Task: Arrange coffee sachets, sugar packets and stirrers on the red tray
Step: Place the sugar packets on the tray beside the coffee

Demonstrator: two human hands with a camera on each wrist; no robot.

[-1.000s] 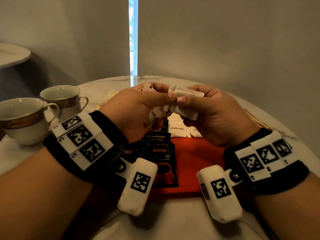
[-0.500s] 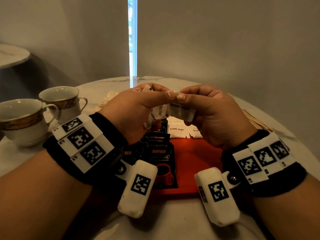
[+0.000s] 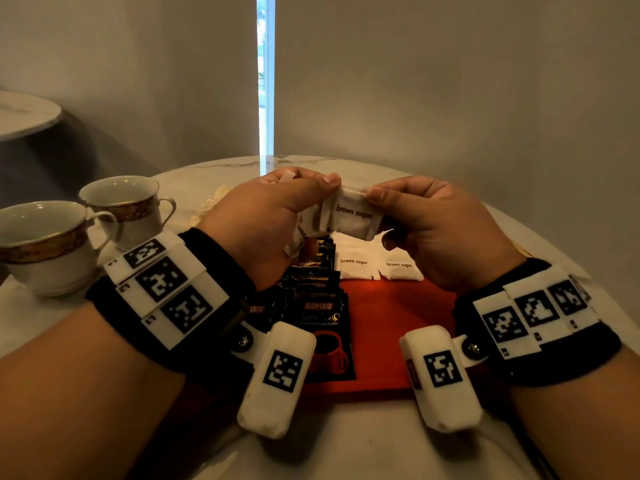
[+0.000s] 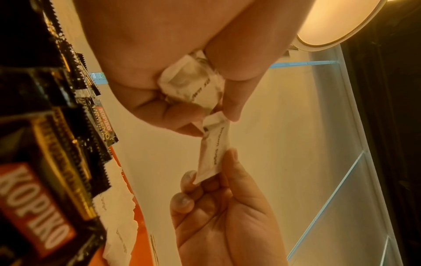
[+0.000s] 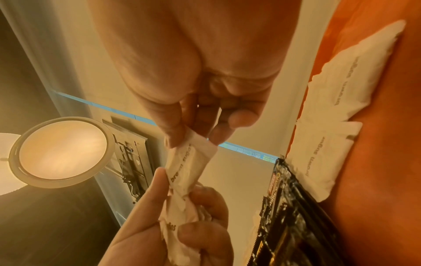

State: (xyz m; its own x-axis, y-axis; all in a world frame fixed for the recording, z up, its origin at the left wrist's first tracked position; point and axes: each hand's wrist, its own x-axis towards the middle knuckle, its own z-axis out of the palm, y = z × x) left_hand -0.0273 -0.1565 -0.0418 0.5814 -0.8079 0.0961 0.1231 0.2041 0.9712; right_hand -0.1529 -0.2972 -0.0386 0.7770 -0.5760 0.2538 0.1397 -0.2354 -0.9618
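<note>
**Brown sugar packet pinched between both hands above the red tray**

At the centre of the head view, a brown sugar packet (image 3: 353, 216) is stretched between two hands. The right hand (image 3: 440, 230) pinches its right end with thumb and forefinger. The left hand (image 3: 266, 220) pinches the other end while clutching a bunch of sugar packets (image 4: 193, 82) in its palm. Below, on the red tray (image 3: 391, 327), lie two brown sugar packets (image 3: 377, 266) beside overlapping Kopiko coffee sachets (image 3: 318, 306).

marble table (image 3: 363, 445) | red tray (image 3: 391, 327) | two teacups (image 3: 45, 247)
</note>
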